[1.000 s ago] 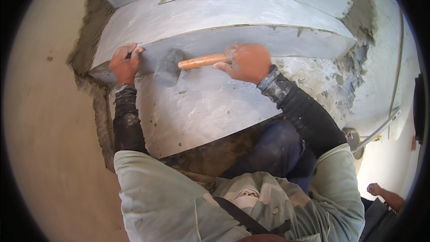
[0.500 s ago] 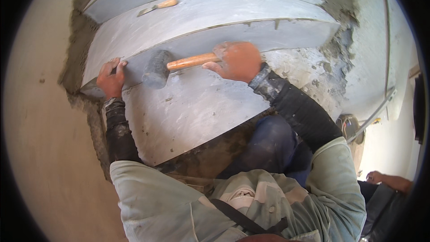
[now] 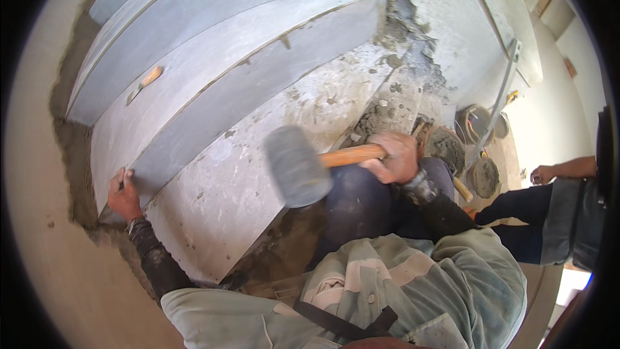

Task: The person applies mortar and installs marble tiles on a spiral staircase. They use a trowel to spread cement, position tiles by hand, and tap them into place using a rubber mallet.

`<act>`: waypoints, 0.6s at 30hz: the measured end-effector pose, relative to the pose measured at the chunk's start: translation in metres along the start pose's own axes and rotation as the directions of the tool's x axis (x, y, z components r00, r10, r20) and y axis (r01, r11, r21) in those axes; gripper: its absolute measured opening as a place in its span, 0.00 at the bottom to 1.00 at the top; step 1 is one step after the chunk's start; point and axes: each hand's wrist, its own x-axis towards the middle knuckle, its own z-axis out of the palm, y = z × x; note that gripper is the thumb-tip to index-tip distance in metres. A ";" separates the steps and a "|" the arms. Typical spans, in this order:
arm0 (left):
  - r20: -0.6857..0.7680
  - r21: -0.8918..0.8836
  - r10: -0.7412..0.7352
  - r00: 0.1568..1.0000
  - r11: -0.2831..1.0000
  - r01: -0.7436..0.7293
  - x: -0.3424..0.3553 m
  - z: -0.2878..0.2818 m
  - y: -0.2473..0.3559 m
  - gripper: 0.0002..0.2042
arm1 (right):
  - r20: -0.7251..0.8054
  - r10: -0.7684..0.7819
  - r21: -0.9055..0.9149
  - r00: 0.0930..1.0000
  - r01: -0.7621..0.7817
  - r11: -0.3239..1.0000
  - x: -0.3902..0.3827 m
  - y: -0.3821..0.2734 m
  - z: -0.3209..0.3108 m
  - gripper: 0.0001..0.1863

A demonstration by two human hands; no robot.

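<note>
Biggest 1st. Beige wall (image 3: pixel 32 155) is just L of L hand (image 3: pixel 124 197). Grey riser slab (image 3: pixel 258 81) starts at L hand & runs up/away to beyond R hand (image 3: pixel 394 155). Upper tread (image 3: pixel 194 77) is past that riser, beyond L hand; lower tread (image 3: pixel 206 223) is btwn the hands, nearer the body. Co-worker (image 3: pixel 562 220) is well R of R hand, only partly in view.

Mortar strip (image 3: pixel 74 168) lies L of & beyond L hand along the slab ends, prob. to fill the gap to wall. Tub of grey mix (image 3: pixel 445 147) is just R of R hand, prob. parked for easy reach.

Mallet (image 3: pixel 303 167): R hand clamped round wood handle, well back from head, prob. for swing + knuckle clearance. Dark head sits L of R hand, above lower tread, apart from riser; bit blurred.

L hand: fingers curled at riser's top edge nr its L end, prob. to steady or feel it. Can't tell if pinching or just resting.

Smallest: wood-handled scraper (image 3: pixel 151 77), flat on upper tread, beyond & slightly R of L hand, prob. left there reachable but clear of mallet.
</note>
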 end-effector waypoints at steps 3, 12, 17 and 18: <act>0.072 -0.006 -0.020 0.997 1.000 0.020 0.006 -0.007 0.006 0.12 | -0.100 0.292 -0.048 0.951 -0.298 0.954 -0.059 0.014 -0.055 0.25; -0.015 0.157 -0.053 0.998 0.986 0.055 -0.019 0.012 0.130 0.30 | -0.110 0.801 0.170 0.589 -0.783 0.599 -0.129 0.031 -0.110 0.22; 0.463 -0.631 -0.475 0.748 0.415 0.655 -0.077 0.080 0.200 0.47 | 0.027 0.846 0.613 0.533 -0.677 0.407 -0.105 0.007 -0.074 0.16; 0.607 -0.665 -0.427 0.670 0.189 0.722 -0.074 0.087 0.213 0.47 | -0.045 0.801 0.647 0.597 -0.593 0.479 -0.106 0.010 -0.064 0.14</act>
